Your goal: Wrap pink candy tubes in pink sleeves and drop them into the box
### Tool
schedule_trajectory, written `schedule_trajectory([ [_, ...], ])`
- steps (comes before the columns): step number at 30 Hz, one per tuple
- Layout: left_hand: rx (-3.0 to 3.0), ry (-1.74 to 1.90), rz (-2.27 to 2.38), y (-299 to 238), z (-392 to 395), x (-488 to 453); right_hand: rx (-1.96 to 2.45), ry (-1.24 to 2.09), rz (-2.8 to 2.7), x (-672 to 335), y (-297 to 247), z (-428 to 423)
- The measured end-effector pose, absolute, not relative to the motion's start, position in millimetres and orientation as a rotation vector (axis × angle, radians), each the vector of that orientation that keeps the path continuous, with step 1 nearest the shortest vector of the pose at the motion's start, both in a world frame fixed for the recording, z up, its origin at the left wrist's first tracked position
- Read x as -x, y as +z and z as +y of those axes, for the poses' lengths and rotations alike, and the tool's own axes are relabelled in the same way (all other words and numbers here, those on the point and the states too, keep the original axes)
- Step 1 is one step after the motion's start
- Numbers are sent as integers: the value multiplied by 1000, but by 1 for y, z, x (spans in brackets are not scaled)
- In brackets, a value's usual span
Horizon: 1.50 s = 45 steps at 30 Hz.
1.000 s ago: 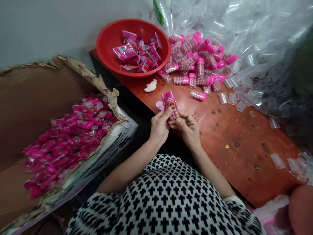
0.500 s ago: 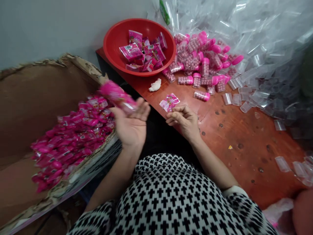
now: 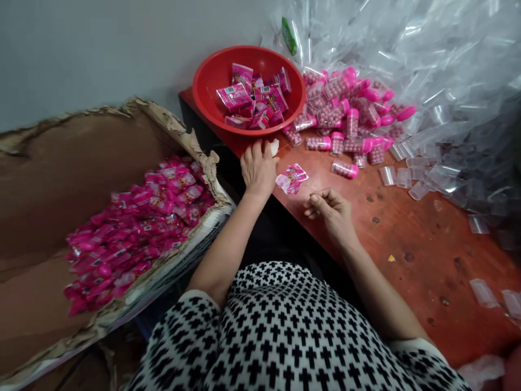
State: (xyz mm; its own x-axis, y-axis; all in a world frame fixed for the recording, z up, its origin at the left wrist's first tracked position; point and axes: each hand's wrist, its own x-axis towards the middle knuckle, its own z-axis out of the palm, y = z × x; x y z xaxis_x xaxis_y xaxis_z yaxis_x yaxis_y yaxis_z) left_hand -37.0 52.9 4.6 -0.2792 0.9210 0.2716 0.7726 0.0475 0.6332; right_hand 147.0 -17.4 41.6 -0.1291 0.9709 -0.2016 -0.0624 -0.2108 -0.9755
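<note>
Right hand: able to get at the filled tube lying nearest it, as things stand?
Probably yes. The filled tube lies on its side just beyond the right hand, with only tabletop visible between them and nothing on top of it. The curled fingers would likely have to open first.

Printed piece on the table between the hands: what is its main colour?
Mostly pink; the printed piece shows best in the head view, the only one.

A single head-worn camera looks forward and steeply down at close range: shirt (image 3: 293, 331) at bottom centre, left hand (image 3: 259, 169) and right hand (image 3: 332, 214) mid-frame, box (image 3: 65, 168) at left, table (image 3: 391, 296) at right, wall (image 3: 101, 54) upper left.
</note>
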Motion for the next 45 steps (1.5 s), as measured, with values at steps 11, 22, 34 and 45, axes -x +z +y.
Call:
schedule_trajectory([
  [11,-2084,1049,1892,5,28,36,1269,1532,-1106,-156,38,-17],
  [22,-2101,1185,1797,-19,20,16,1231,1457,-1140,-138,34,9],
  [34,-810,1220,1124,27,-4,17,1170,1538,-1151,-138,42,40],
  [45,-525,1174,1141,24,-8,17,1214,1457,-1319,-132,33,47],
])
